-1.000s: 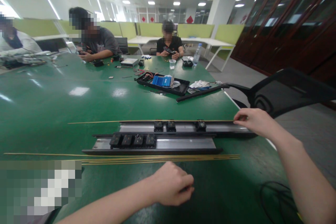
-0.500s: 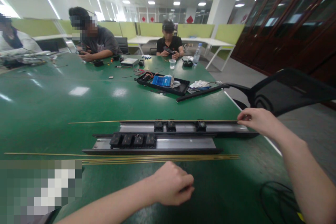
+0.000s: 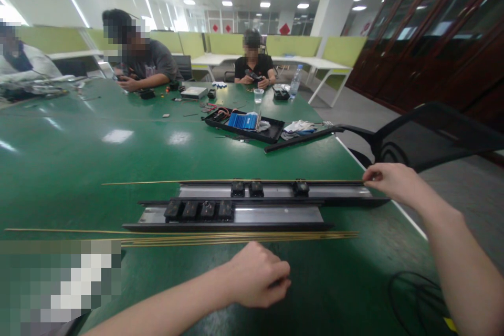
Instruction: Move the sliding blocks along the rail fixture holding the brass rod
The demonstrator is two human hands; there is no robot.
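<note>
My right hand [image 3: 384, 177] is pinched at the right end of the far rail [image 3: 275, 190], by a thin brass rod [image 3: 137, 183] that runs along the rail's back edge and sticks out past its left end. Three black blocks [image 3: 256, 188] sit in that rail. The near rail [image 3: 283, 215] holds several black blocks [image 3: 208, 210] side by side in its left half. In front of it lies a bundle of brass rods [image 3: 236, 239]. My left hand [image 3: 262, 275] is closed, resting just in front of the bundle; whether it holds anything is hidden.
A black tray [image 3: 244, 125] with a blue item, white gloves [image 3: 299, 129] and a black strip [image 3: 303, 140] lie farther back. A black chair [image 3: 437, 136] stands at the right edge. Black cable [image 3: 413, 294] lies front right. Several people sit around the table.
My right hand has shifted slightly to the right along the far rail's end. My left hand stays closed in nearly the same place. The rails and blocks look unchanged.
</note>
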